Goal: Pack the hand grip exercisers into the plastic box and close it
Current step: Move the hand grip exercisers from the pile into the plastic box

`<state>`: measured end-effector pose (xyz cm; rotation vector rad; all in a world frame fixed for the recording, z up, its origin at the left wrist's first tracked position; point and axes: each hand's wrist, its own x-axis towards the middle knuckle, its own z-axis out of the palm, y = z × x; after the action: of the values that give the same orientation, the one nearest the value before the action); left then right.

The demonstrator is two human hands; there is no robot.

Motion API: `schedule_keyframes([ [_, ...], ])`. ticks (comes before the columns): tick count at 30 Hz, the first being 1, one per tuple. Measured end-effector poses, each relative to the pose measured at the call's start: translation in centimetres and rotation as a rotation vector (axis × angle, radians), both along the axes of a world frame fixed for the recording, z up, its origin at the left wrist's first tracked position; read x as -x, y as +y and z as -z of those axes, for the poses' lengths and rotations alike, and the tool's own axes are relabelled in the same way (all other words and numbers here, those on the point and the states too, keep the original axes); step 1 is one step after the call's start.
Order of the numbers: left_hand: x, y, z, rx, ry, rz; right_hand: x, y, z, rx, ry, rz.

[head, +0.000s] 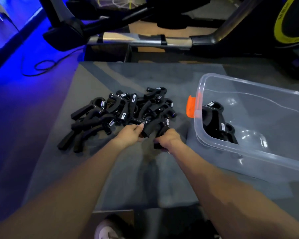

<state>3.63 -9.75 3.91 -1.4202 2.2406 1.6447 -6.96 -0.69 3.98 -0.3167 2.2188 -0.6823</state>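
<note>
A heap of several black hand grip exercisers [121, 112] with steel springs lies on a grey mat in the middle. My left hand [130, 133] is closed around the handle of one exerciser [149, 129] at the heap's near edge. My right hand [169, 138] grips another exerciser [163, 128] right beside it. A clear plastic box [214, 149] with an orange latch [191, 106] stands open to the right. A couple of exercisers [217, 123] lie in its near left corner. No lid is in view.
The grey mat [110, 169] covers the floor under heap and box. Exercise machines with a metal rail [138, 39] stand behind the mat. A black cable [41, 66] loops on the blue-lit floor at left. A shoe [107, 230] shows at the bottom edge.
</note>
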Motion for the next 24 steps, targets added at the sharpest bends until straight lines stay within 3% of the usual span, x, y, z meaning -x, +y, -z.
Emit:
schedule_keyframes([
  [4,-1.2,1.5,-5.0,-0.307,0.257,-0.164,-1.5,0.2,-3.8,0.123,-0.038,-0.09],
  [7,-2.1,2.2,-8.4,-0.373,0.396,-0.233,-2.0,0.7,-6.7,0.199,-0.01,-0.169],
  [9,-2.3,2.7,-10.0,-0.273,0.411,-0.24,-2.3,0.8,-9.0,0.296,0.032,-0.177],
  [13,-1.3,5.0,-12.7,-0.01,0.421,-0.236,-1.4,1.8,-13.3,0.569,-0.146,0.0],
  [17,1.2,7.7,-14.6,0.096,0.459,-0.237,1.1,4.8,-16.8,0.731,-0.281,0.201],
  [24,7.5,12.1,-14.8,0.264,0.37,-0.03,6.7,9.7,-17.8,0.619,-0.224,0.355],
])
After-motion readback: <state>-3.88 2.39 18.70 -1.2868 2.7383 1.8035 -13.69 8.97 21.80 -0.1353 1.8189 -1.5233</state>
